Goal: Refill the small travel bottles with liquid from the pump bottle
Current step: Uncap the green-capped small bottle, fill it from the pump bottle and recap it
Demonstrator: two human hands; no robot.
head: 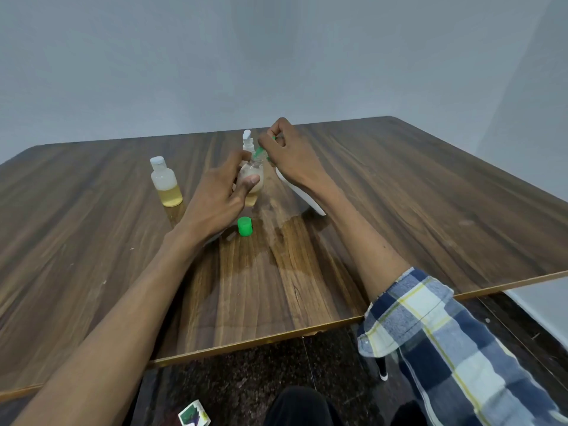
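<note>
The open bottle (252, 179) stands upright near the middle of the table (415, 195), clear and small, with a little yellowish liquid at its bottom. The left hand (219, 192) grips it from the left side, the thumb curled across its front and the fingers wrapped behind it. A green tool (260, 150), thin and slanted, reaches down to the bottle's mouth; whether it is a funnel, a dropper or something else cannot be told. The right hand (284, 149) pinches the upper end of this tool, with its fingers curled tight above the bottle.

Just behind the two hands stands the pump bottle (247, 141), white, of which only the head and neck show. A white object (302, 195) lies under the right forearm, mostly hidden, so its kind cannot be told.

A green cap (244, 226) stands on the table just in front of the open bottle, near the left wrist and apart from the bottle. To the left, well clear of the left hand, stands a second bottle (166, 182), upright, closed with a white cap, and nearly half full of yellow liquid.

The right arm wears a checked sleeve (445, 342) in blue, white and yellow, rolled up above the near table edge. The left forearm is bare. Below the table edge lies a dark speckled floor (246, 379), and on it, at the bottom of the view, a small printed packet (193, 415).
</note>
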